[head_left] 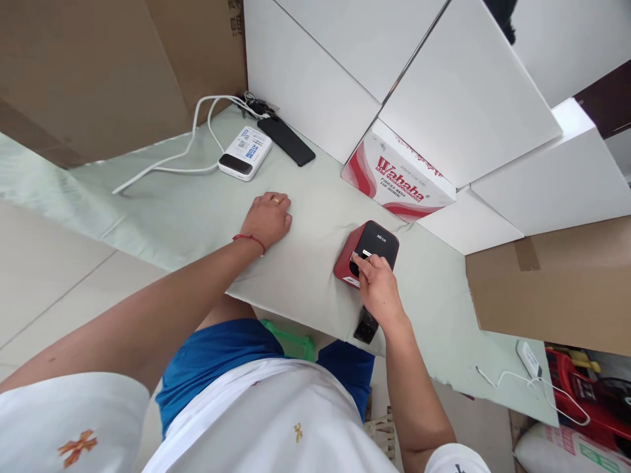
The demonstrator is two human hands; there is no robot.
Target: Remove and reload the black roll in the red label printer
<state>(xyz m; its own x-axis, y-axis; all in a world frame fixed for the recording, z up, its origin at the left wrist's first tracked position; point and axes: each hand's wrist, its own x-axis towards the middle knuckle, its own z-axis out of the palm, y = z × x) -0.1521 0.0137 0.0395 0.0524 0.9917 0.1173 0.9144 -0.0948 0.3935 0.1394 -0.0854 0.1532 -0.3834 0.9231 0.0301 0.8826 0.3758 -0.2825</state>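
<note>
A red box-shaped device with a black top (378, 242) stands on the cloth-covered table. My right hand (379, 284) reaches over its near side, with the index finger extended onto the edge of the black top beside a small white label. The other right fingers are curled, and whatever lies under them is hidden. A small black object (366, 326) lies at the table's front edge, just below my right hand. My left hand (269, 218) rests on the cloth to the left, fingers curled down and a ring on one; its fingertips are mostly out of sight.
Behind my left hand lie a white power bank (246, 150), a black phone (286, 140), keys (259, 104) and a white cable (172, 157). A Wahaha carton (397, 172) and white boxes (458, 85) line the back. Cardboard boxes (552, 282) flank both sides.
</note>
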